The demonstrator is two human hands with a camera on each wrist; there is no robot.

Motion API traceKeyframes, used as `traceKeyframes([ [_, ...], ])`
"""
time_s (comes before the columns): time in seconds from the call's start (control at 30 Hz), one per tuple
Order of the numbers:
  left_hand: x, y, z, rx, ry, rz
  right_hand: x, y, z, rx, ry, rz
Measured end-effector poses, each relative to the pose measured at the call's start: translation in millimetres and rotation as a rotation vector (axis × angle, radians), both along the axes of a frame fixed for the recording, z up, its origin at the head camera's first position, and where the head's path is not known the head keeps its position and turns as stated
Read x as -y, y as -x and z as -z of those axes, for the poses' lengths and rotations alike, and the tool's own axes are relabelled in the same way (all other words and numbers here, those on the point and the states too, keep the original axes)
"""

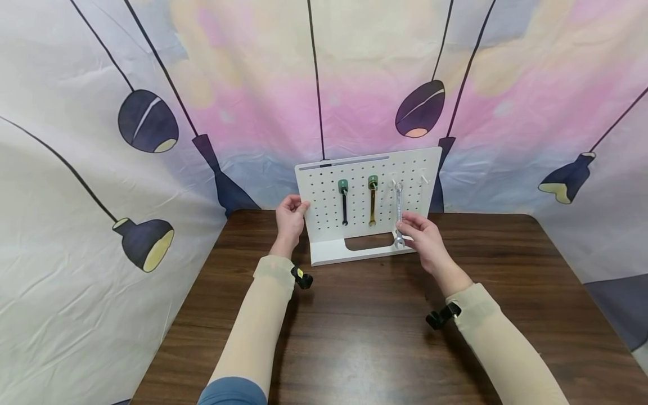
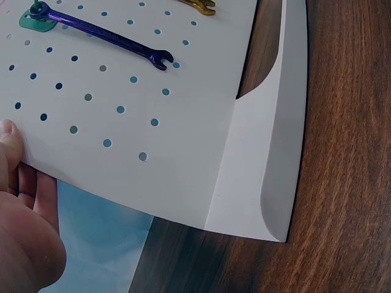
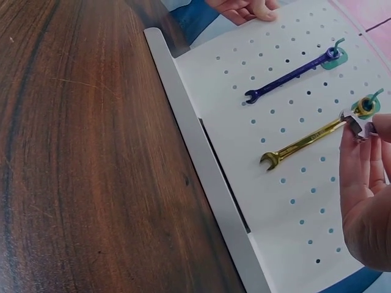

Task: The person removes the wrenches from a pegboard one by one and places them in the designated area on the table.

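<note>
Wrench between hands, right one pinching it, perhaps hooked.

Bright, polished metal along the silver wrench; mirror-like metal on the gold wrench, and a glossy, coloured metallic finish on the violet-blue wrench. Smooth, matt white across the perforated board, painted metal or plastic, hard to tell which. Green, plastic-looking hook plates. Brown wood grain over the surface, smooth, with a soft glare and a faint scratch. Printed cloth, matt and wrinkled, for the backdrop. Thin matt fabric on the cream sleeves; black plastic-looking wrist cameras.
</note>
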State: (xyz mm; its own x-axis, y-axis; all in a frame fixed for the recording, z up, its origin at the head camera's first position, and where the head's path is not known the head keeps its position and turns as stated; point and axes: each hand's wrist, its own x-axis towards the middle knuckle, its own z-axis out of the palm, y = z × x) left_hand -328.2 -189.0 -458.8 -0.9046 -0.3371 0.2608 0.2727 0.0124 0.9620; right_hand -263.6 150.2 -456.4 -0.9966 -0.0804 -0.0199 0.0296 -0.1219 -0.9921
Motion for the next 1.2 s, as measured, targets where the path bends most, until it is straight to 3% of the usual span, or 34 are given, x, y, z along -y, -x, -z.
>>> traceKeyframes([
  [0.6, 1.1, 1.1, 1.3, -0.003, -0.004, 0.002, -7, -4.6, 4.6, 0.012, 0.005, 0.014],
  [1.2, 1.2, 1.0, 2.3, 0.002, 0.0, 0.007, -35, -16.1, 25.2, 0.052, -0.011, 0.03],
])
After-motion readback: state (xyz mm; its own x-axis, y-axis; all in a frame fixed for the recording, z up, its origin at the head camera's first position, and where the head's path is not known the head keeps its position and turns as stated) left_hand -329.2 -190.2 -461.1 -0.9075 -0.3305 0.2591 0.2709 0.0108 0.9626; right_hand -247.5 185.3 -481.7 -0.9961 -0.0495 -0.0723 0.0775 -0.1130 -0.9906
